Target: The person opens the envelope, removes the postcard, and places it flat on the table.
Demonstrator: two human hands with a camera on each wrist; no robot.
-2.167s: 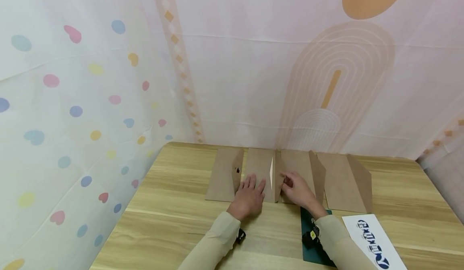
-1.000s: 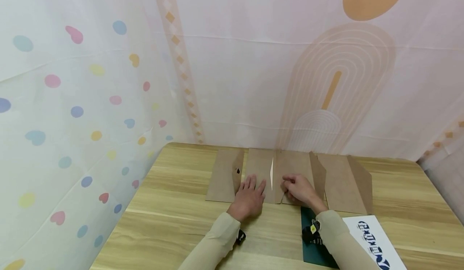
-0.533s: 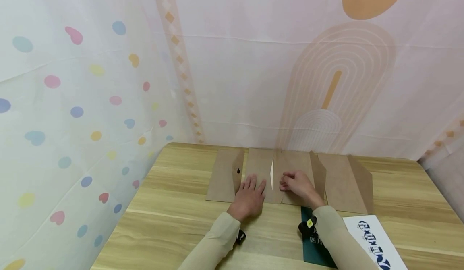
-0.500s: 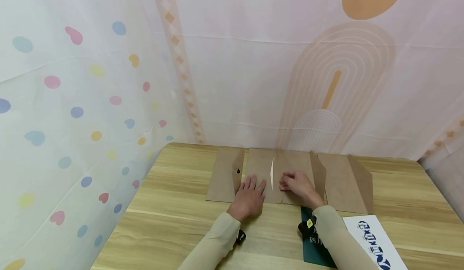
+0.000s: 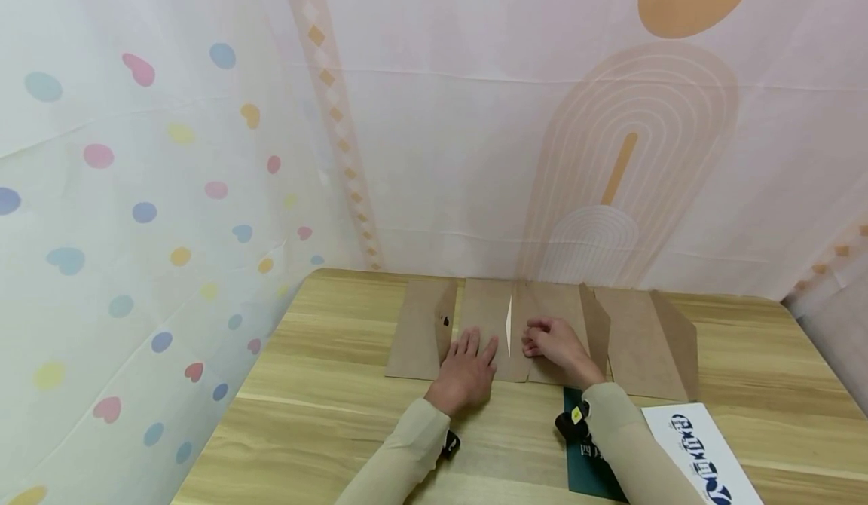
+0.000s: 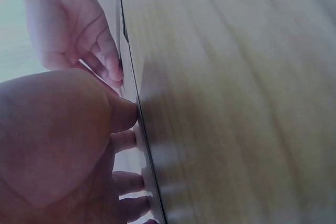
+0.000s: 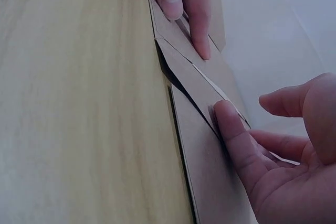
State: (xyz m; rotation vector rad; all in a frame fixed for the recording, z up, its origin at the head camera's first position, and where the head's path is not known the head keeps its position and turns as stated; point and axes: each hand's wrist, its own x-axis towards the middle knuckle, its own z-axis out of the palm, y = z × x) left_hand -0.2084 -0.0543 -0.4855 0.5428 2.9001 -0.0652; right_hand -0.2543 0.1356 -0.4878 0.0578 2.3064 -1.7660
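Observation:
My left hand [image 5: 464, 373] rests with straight fingers on the second brown paper envelope [image 5: 484, 305] from the left. A narrow white strip [image 5: 508, 326] shows at that envelope's mouth. Its flap [image 7: 186, 72] is folded out to the right, over the third envelope [image 5: 563, 300]. My right hand [image 5: 559, 344] touches this flap, and in the right wrist view one fingertip [image 7: 226, 111] presses on its face. Another finger [image 7: 281, 102] stays apart in the air. Part of the flap is hidden under my right hand.
A brown envelope [image 5: 417, 324] with dark marks on its flap lies left, another [image 5: 644, 339] lies right. Nearer me are a dark green card [image 5: 582, 471], partly under my right forearm, and a white printed card [image 5: 692, 430]. A patterned curtain [image 5: 434, 151] hangs behind the wooden table [image 5: 312, 414].
The second envelope's flap stood partly raised in my right hand's fingers; now it lies flatter to the right. My right hand has shifted slightly, while the left hand has stayed put.

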